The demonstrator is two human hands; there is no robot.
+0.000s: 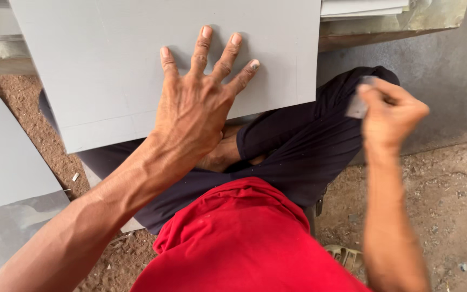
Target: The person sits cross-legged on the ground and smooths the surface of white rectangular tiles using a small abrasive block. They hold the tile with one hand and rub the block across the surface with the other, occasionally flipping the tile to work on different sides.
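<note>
Head view — left hand splayed flat on smooth grey panel — right hand pinched around small grey piece.

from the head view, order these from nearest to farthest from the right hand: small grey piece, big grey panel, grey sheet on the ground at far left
1. small grey piece: pinched in the fingers of the right hand.
2. big grey panel: to its left, across the lap, under the flat left hand.
3. grey sheet: on the ground at the far left edge.

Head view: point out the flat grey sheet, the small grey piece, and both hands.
flat grey sheet [109,65]: head view, bare upper face.
small grey piece [356,107]: head view, exposed lower edge.
left hand [195,108]: head view, back of hand.
right hand [393,111]: head view, knuckles.
</note>
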